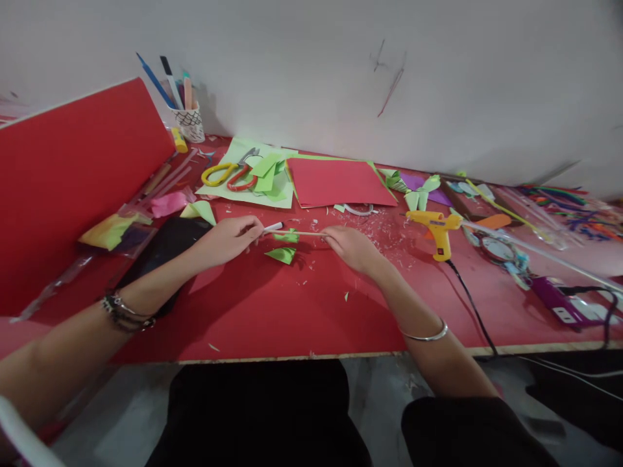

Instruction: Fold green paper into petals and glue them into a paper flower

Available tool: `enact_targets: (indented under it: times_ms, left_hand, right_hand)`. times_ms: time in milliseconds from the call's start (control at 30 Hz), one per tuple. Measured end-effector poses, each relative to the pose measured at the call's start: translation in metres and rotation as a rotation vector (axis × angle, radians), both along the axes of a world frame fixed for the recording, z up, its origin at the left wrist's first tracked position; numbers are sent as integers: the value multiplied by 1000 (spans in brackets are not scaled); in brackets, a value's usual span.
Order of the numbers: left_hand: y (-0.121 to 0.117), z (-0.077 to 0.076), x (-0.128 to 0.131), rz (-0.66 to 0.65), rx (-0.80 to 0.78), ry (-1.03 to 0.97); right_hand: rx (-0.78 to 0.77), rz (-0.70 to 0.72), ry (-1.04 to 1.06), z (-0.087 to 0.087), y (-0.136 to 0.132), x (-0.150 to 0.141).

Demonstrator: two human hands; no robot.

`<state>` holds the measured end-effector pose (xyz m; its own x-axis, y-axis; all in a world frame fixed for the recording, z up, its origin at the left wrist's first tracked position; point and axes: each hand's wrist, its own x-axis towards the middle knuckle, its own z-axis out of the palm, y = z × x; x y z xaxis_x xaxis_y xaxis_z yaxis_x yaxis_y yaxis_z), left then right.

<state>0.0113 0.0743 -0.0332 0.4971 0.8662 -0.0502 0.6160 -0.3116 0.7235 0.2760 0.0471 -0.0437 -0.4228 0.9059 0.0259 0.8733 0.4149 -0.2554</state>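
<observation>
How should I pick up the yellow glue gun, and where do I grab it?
Reach from the front edge of the red table and wrap your fingers around the glue gun's handle. It points toward you, while the nozzle points left, so your hand should stay behind it.

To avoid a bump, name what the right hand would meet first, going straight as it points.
Probably the upper green scrap; with height unclear, it might pass over and meet the left hand.

stick (306,233) | thin, pale, straight | held ~horiz. | nr grn paper pcs (282,255), abv red tbl (292,318)
</observation>
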Motion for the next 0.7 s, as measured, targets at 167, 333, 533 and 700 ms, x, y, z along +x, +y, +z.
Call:
enact_targets:
  times_ms: [167,333,533,700]
  left_hand:
    - [1,-3,4,91,75,-44]
    - [0,-4,16,167,-69,-261]
    - [-8,-4,33,105,-502,-628]
    - [-15,-6,37,84,-328,-506]
  right_hand:
    - [29,-9,152,-1,1,3]
    - [31,-17,295,-3,1,1]
    - [44,-26,301,-3,-5,-7]
    - [66,-103,265,-3,-8,-9]
